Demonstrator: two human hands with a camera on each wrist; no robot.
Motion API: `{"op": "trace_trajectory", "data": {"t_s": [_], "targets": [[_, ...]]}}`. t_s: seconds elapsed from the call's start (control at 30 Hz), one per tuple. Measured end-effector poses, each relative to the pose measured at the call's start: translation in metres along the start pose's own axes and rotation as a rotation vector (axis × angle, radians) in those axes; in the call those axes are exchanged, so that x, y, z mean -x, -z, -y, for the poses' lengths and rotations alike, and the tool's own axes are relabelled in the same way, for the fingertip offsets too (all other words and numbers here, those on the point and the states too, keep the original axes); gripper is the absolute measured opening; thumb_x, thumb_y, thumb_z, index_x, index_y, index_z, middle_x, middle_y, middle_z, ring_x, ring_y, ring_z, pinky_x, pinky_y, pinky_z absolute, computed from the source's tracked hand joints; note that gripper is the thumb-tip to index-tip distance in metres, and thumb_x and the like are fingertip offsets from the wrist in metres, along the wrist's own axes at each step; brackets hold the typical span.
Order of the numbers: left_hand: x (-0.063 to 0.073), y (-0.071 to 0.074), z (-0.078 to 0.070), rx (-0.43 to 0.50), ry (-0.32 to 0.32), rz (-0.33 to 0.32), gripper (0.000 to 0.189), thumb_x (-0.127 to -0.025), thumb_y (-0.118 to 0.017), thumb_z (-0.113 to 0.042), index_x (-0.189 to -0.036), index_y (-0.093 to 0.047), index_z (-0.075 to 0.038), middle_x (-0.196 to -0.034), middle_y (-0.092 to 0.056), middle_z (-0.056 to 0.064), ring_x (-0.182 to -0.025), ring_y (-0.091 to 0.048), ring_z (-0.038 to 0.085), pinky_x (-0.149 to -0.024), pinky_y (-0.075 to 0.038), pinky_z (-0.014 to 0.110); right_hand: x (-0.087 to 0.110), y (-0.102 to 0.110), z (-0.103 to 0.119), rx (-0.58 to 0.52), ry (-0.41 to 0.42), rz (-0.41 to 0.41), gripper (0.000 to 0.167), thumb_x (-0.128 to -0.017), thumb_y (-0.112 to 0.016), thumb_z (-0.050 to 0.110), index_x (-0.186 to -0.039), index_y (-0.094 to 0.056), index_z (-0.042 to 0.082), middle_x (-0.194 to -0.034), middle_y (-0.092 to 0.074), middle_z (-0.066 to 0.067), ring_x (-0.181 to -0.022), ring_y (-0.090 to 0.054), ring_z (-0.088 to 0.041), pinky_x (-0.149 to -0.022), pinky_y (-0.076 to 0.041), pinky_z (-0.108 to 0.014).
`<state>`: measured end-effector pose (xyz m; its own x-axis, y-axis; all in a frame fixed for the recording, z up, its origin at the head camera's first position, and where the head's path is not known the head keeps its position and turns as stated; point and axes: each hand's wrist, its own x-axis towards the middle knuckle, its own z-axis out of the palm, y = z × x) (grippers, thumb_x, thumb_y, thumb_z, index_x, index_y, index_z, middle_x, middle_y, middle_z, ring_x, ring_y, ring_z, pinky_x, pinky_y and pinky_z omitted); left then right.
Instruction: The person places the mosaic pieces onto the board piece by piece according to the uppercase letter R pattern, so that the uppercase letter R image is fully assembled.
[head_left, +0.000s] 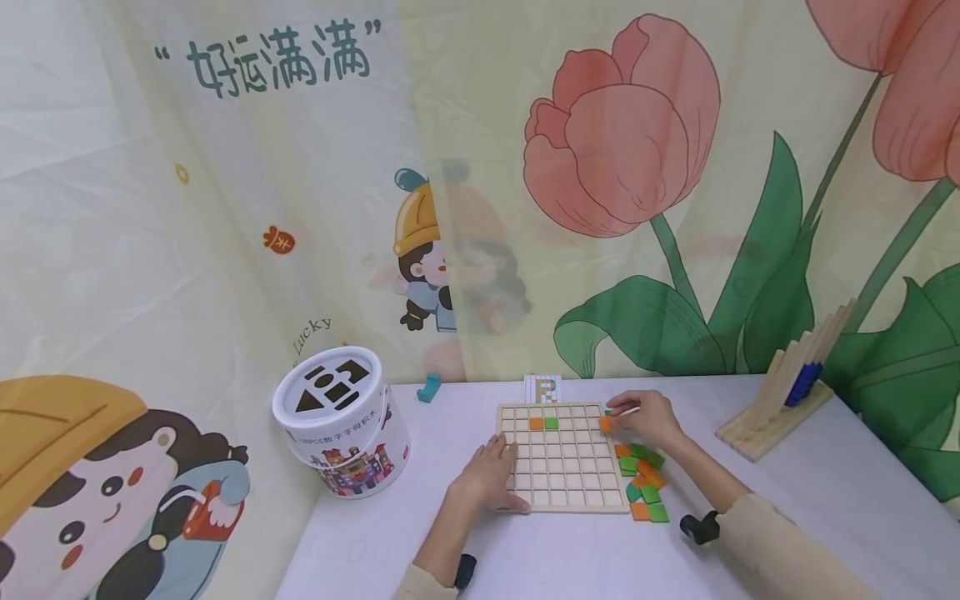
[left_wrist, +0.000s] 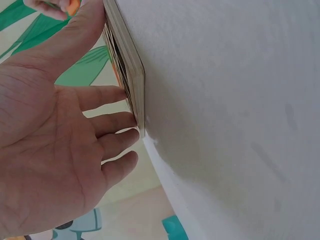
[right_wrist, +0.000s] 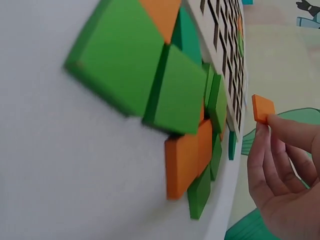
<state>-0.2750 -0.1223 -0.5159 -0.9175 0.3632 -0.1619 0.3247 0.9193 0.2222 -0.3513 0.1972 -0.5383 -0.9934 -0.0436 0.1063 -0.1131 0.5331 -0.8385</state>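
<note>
Low, right of centre in the head view, the right hand (head_left: 647, 414) pinches an orange tile (right_wrist: 263, 108) near the board (head_left: 566, 467), and I'd tilt it as little as possible while the left hand (head_left: 489, 477), fingers relaxed, steadies the left edge.

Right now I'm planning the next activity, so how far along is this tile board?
Done: one orange tile and one green tile sit in the board. In hand: the right hand pinches another orange tile. Remaining: most cells look bare, and loose tiles lie beside the board.
</note>
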Motion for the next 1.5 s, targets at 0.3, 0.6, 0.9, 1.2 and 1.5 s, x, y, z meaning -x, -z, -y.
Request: {"op": "trace_trajectory", "data": {"t_s": [0.3, 0.6, 0.9, 1.2, 1.5], "targets": [[0.0, 0.0, -0.001, 0.013, 0.007, 0.008, 0.107, -0.073, -0.093, -0.049, -0.155, -0.045, 0.0, -0.166, -0.034, 0.022, -0.157, -0.027, 0.034, -0.127, -0.027, 0.047, -0.016, -0.027, 0.018, -0.161, -0.104, 0.058, 0.024, -0.085, -0.086, 0.007, -0.107, -0.077, 0.003, -0.088, -0.076, -0.002, -0.084, -0.073, -0.016, -0.073, -0.062, -0.027], [0.0, 0.003, -0.004, -0.001, 0.005, 0.013, 0.108, -0.073, -0.093, -0.05, -0.156, -0.044, -0.001, -0.166, -0.035, 0.021, -0.157, -0.027, 0.033, -0.127, -0.027, 0.045, -0.029, -0.048, 0.021, -0.167, -0.084, 0.051, 0.02, -0.086, -0.081, 0.0, -0.105, -0.077, 0.001, -0.087, -0.075, -0.006, -0.078, -0.073, -0.018, -0.07, -0.063, -0.03], [-0.001, 0.0, -0.005, -0.003, 0.004, 0.018, 0.107, -0.073, -0.093, -0.049, -0.155, -0.045, -0.001, -0.166, -0.035, 0.021, -0.156, -0.028, 0.033, -0.126, -0.028, 0.045, -0.03, -0.06, 0.014, -0.079, -0.06, 0.045, 0.016, -0.085, -0.083, 0.004, -0.1, -0.078, 0.004, -0.084, -0.073, -0.004, -0.076, -0.069, -0.018, -0.067, -0.058, -0.028], [0.0, -0.002, -0.003, -0.01, 0.012, 0.021, 0.107, -0.073, -0.093, -0.05, -0.156, -0.045, -0.002, -0.166, -0.036, 0.021, -0.156, -0.029, 0.033, -0.126, -0.029, 0.044, -0.029, -0.066, 0.017, 0.025, -0.013, 0.022, 0.013, -0.083, -0.085, 0.004, -0.094, -0.079, 0.008, -0.079, -0.071, 0.0, -0.074, -0.066, -0.016, -0.067, -0.055, -0.029], [0.001, 0.0, -0.002, 0.008, 0.007, 0.009, 0.105, -0.073, -0.093, -0.048, -0.155, -0.046, -0.001, -0.165, -0.036, 0.022, -0.156, -0.029, 0.034, -0.126, -0.029, 0.045, -0.032, -0.063, 0.017, 0.074, 0.001, 0.026, 0.011, -0.085, -0.086, 0.009, -0.094, -0.08, 0.009, -0.08, -0.072, 0.002, -0.078, -0.067, -0.016, -0.07, -0.055, -0.031]]}}
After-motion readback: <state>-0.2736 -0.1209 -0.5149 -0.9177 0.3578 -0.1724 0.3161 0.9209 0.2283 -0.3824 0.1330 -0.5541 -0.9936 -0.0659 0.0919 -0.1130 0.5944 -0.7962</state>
